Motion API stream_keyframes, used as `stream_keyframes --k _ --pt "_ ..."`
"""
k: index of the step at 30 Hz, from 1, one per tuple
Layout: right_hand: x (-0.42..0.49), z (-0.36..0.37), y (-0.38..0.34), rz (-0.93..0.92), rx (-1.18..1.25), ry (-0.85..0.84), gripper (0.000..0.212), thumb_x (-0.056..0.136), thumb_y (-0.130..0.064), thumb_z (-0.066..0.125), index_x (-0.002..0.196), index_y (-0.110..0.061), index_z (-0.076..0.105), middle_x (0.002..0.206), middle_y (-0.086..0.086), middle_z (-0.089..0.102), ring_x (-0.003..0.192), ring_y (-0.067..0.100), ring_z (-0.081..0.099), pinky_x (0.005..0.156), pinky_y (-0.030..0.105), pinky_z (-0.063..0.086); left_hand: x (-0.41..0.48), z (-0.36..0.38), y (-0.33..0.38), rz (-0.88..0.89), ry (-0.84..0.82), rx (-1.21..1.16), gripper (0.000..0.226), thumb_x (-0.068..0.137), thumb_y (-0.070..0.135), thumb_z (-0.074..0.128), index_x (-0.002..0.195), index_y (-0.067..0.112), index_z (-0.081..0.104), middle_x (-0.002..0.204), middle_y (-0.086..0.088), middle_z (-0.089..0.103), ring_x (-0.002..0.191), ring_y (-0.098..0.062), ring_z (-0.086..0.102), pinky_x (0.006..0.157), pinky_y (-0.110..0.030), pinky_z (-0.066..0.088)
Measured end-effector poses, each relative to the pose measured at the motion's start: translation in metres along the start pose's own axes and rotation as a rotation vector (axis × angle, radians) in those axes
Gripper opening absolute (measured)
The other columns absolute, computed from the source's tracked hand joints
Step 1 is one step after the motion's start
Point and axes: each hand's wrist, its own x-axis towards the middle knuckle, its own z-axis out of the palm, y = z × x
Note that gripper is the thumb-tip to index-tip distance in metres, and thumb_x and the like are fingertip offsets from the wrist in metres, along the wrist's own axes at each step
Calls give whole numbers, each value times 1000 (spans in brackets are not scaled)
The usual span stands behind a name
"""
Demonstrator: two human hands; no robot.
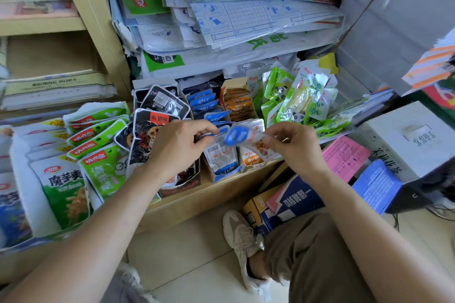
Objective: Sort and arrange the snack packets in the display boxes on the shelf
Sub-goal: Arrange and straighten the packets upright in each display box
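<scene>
— Bare left forearm [93,233] and bare right forearm [369,229] fill the near edge. What are the hands on?

— One small blue-and-white plastic snack packet [236,135], blurred, stretched between them. The left hand [177,147] pinches its left end with curled fingers, and the right hand [295,147] pinches the other end. The hands are close together but not touching.

— And beneath it?

— Directly below the packet is a narrow blue-trimmed cardboard display box [221,176] with blue-labelled packets [204,106] standing in a row. Just beside it, under the right hand, is an orange-trimmed cardboard box [253,167] of orange-labelled packets [237,102].

— On the left hand's side?

— Under that wrist is a black cardboard box [182,186] holding black foil packets [162,106]. Further out from that hand, green-and-white packets [98,135] lean in rows.

— Past the right hand?

— A loose heap of green panda-printed packets [295,98]. The boxes stand on a pale wooden shelf [197,202].
</scene>
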Motion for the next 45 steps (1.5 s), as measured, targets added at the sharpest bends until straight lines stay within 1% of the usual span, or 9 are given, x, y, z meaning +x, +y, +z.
stream_keyframes --k 5,8,13,16,20,23,28,35,45 --pt "-6 24 -10 114 627 -52 12 85 1 70 89 5 59 89 15 74 88 27 73 74 32 60 2 -1 2 -50 -20 -64 15 90 23 75 103 30 78 83 18 73 72 6 66 69 -24 58" --pt "-6 53 -10 53 401 -45 15 83 -3 76 86 4 63 84 5 75 81 13 74 69 24 58 2 -2 2 -79 -22 -46 23 90 16 74 110 26 77 83 13 74 49 7 55 48 -8 40" --pt "-13 77 4 -41 -125 82 16 79 -22 83 78 -17 68 72 -8 69 64 3 63 57 11 47 3 -10 -1 -69 -133 -84 40 90 -2 62 115 28 75 90 19 71 48 -14 61 45 -19 46" --pt "-15 81 8 -39 -185 42 16 80 -23 82 79 -17 68 71 -7 68 63 2 62 58 11 49 3 -16 0 -85 -205 -207 54 81 -13 52 117 21 74 95 16 70 66 5 65 60 -12 52" --pt "-18 84 10 6 -240 -1 16 80 -24 82 81 -15 69 72 -12 66 64 -8 60 59 9 49 2 -20 0 -83 -227 -379 45 77 13 53 116 21 74 109 10 74 104 -1 67 83 -19 55" --pt "-18 84 10 7 -267 5 17 79 -27 82 84 -17 70 75 -10 69 68 1 64 63 21 56 -2 -16 3 -18 -188 -218 31 83 34 75 113 29 75 104 21 71 87 0 70 70 -17 56" --pt "-26 80 7 -86 -288 61 24 79 -28 83 97 -21 67 84 -14 63 69 3 57 62 20 52 -4 -5 2 18 -59 -46 21 84 25 80 104 32 77 85 21 69 58 2 61 58 -21 51" --pt "-16 77 10 -533 -461 45 56 82 -16 79 135 -16 59 135 1 57 114 20 55 92 31 51 -6 7 10 62 93 146 29 77 48 82 101 36 70 87 18 74 74 -5 69 58 -27 56" --pt "-21 65 22 -555 -602 51 39 74 -29 83 109 -17 71 110 -2 66 100 22 57 80 38 50 -17 6 -2 216 -50 83 29 77 51 77 98 32 81 75 13 72 59 6 50 50 -9 37"
